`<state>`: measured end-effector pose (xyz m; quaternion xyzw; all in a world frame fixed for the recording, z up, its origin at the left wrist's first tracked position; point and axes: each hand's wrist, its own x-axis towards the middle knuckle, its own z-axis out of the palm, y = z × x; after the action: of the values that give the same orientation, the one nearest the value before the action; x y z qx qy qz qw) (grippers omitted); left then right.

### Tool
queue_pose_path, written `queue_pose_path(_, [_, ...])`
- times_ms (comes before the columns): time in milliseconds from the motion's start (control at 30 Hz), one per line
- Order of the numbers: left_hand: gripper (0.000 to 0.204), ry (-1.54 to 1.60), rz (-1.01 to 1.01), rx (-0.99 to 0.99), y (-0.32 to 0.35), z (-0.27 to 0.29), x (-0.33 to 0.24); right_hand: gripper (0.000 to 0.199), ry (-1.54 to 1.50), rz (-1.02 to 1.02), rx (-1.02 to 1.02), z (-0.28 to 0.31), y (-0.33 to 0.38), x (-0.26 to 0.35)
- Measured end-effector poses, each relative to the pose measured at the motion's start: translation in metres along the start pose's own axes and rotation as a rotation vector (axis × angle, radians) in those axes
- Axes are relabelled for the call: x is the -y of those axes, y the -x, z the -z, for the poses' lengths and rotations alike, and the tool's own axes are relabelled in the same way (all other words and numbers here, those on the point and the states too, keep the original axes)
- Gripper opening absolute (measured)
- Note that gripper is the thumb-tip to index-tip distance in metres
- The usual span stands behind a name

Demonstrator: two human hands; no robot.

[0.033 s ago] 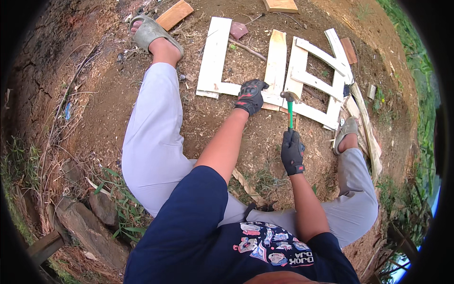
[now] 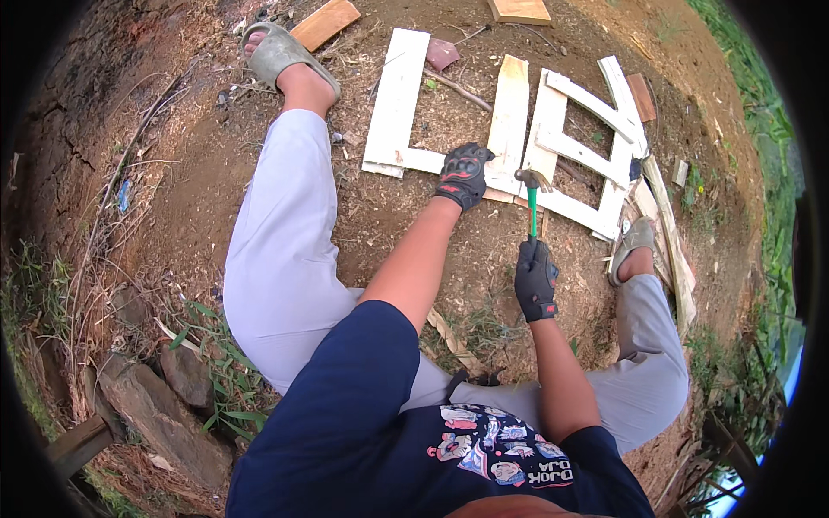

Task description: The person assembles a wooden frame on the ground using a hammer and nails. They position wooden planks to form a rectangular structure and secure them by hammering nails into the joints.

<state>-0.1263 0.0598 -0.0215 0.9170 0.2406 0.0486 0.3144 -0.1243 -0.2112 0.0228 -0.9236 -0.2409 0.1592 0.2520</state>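
My right hand (image 2: 536, 281), in a black glove, grips a claw hammer (image 2: 532, 207) with a green and black handle. The hammer's head lies over the lower white strip, close to where two upright boards meet it. My left hand (image 2: 464, 177), in a black glove with red marks, is closed over the lower white wooden strip (image 2: 421, 161); its fingertips are partly hidden. White boards form a joined frame on the ground: a wide left board (image 2: 397, 99), a middle board (image 2: 508, 108) with a pointed top, and a right section with slanted crosspieces (image 2: 580, 157).
My sandalled feet (image 2: 289, 65) stand on either side of the frame. Loose brown wood blocks (image 2: 325, 24) lie at the far side. A long split plank (image 2: 669, 229) lies beside my right foot. Rocks (image 2: 160, 414) and weeds are at the lower left.
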Motion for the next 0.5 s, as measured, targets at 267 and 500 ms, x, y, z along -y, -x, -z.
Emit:
queue_pose_path(267, [0.087,-0.417,0.280,0.136,0.003,0.003,0.014,0.037,0.106,-0.004,0.039,0.004,0.004,0.004])
queue_pose_path(500, [0.070,-0.332,0.239,0.322,-0.005,0.020,0.017,0.037,0.194,0.024,0.074,-0.005,0.000,0.009])
